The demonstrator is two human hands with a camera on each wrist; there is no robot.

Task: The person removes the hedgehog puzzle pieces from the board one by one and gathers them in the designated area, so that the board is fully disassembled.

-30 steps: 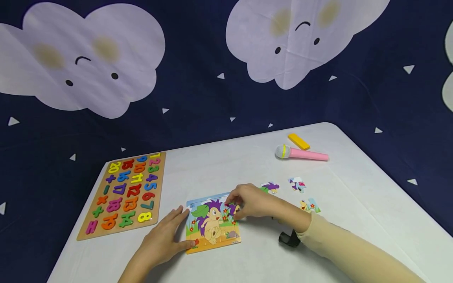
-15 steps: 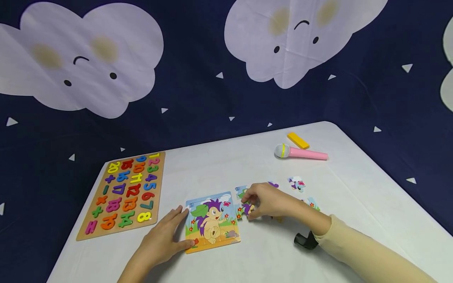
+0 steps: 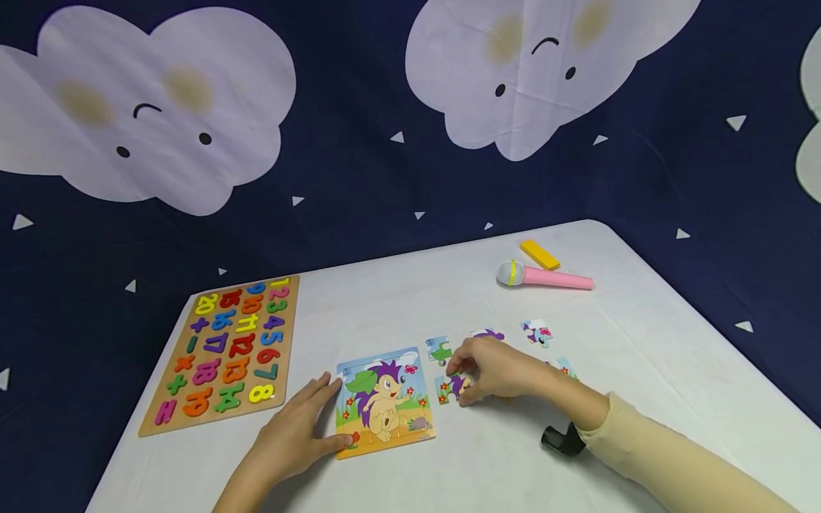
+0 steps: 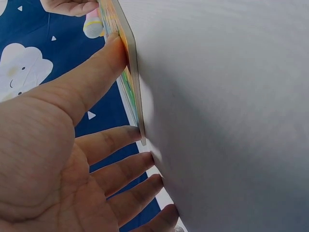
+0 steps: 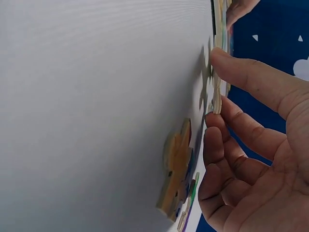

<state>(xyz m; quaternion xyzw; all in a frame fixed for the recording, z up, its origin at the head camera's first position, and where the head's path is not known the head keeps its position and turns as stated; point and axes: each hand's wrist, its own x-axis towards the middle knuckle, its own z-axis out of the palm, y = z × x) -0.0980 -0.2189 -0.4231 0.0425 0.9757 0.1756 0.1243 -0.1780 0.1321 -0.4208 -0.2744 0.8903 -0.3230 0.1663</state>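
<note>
A square hedgehog jigsaw puzzle (image 3: 387,413) lies on the white table. My left hand (image 3: 288,434) rests at its left side, thumb over the near left corner and index fingertip at the far left edge; the other fingers extend straight. To the puzzle's right, my right hand (image 3: 500,367) pinches a puzzle piece (image 3: 443,391) with red flowers and purple on it. The right wrist view shows this thin piece (image 5: 217,96) edge-on between thumb and index finger. Just behind it lies a green-leaf puzzle piece (image 3: 439,351). My right hand partly hides other pieces.
Loose pieces lie beyond my right hand, among them a butterfly piece (image 3: 537,333) and a purple-spined piece (image 3: 489,333). A number board (image 3: 224,349) lies at left. A pink toy microphone (image 3: 545,276) and a yellow block (image 3: 539,254) sit at the back right.
My right hand has moved right, off the puzzle's right side, carrying the flowered piece. This uncovers the whole hedgehog picture and the green-leaf piece. My left hand stays put.
</note>
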